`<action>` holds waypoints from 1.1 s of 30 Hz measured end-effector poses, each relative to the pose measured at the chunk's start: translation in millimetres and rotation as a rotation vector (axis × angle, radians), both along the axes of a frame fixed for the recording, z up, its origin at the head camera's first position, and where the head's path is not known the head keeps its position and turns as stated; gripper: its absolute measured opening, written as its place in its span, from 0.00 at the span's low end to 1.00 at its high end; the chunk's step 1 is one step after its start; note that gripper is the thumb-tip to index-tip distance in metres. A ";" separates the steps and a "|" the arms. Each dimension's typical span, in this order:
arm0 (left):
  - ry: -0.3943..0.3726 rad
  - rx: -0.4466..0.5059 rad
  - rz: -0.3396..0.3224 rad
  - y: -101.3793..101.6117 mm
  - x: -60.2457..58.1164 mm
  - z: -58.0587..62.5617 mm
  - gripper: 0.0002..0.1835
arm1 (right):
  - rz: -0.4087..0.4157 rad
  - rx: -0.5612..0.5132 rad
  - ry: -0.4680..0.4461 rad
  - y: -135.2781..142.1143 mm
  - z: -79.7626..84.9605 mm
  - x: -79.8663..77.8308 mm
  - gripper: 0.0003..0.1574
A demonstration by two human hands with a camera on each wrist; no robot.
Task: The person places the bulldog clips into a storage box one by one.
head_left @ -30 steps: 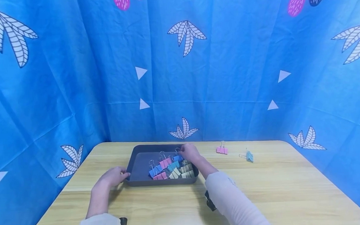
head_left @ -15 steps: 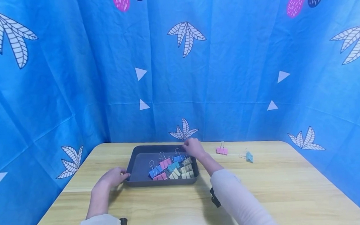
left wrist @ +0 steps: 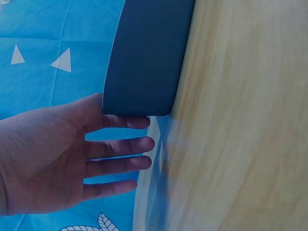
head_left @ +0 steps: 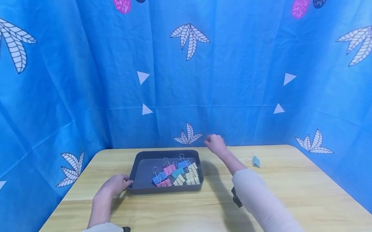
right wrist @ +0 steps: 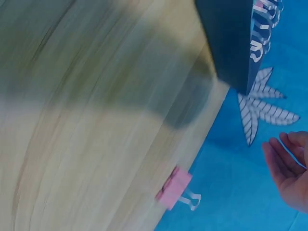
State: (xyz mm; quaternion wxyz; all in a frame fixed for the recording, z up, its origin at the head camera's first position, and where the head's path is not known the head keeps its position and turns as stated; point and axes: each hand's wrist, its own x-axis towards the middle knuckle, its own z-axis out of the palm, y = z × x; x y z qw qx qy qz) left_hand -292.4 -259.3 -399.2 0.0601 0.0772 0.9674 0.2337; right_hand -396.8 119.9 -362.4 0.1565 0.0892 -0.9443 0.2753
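My left hand holds the near left corner of a dark grey tray. In the left wrist view its thumb goes over the rim and the index finger lies against the outer wall, the other fingers extended. Inside the tray, mostly toward the right, lie several binder clips: pink, blue, teal and pale yellow. My right hand is in the air right of the tray, fingers loosely bent, holding nothing. Nearest to it on the table is a pink binder clip, mostly hidden by the forearm in the head view.
A teal binder clip lies on the wooden table, farther right. Blue patterned curtain surrounds the table's back and sides. The right arm casts a shadow beside the tray.
My right hand has left the blue clip at the tray's back right and moved up and rightward, over the table near the pink clip. The left hand stays at the tray's corner.
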 end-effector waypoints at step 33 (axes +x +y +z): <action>0.008 0.017 0.003 -1.9 -3.8 -4.2 0.16 | -0.242 -0.129 -0.215 99.4 -65.9 -9.9 0.23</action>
